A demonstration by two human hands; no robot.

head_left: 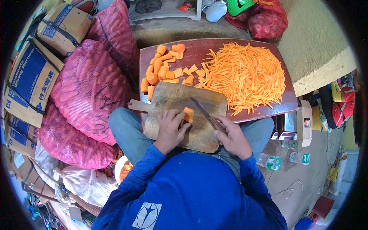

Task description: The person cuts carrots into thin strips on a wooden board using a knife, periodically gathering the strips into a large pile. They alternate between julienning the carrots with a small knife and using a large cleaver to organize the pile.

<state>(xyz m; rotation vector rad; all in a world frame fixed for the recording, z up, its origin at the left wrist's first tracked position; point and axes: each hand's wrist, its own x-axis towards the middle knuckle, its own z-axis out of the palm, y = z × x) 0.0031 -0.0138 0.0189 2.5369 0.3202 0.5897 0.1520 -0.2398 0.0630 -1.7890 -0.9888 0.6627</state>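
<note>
A worn wooden cutting board lies across my lap, its handle pointing left. On it, an orange carrot chunk is held by the fingertips and thumb of my left hand, which partly cover it. My right hand is wrapped around the wooden handle of a knife. The dark blade points up and left, a little to the right of the chunk and apart from it. Beyond the board, peeled carrot pieces sit on the left, and a large heap of carrot strips on the right.
The pieces and strips rest on a dark red tabletop. Pink mesh sacks and strapped cardboard boxes crowd the left. A white bucket with carrot pieces stands by my left leg. Plastic bottles are on the floor to the right.
</note>
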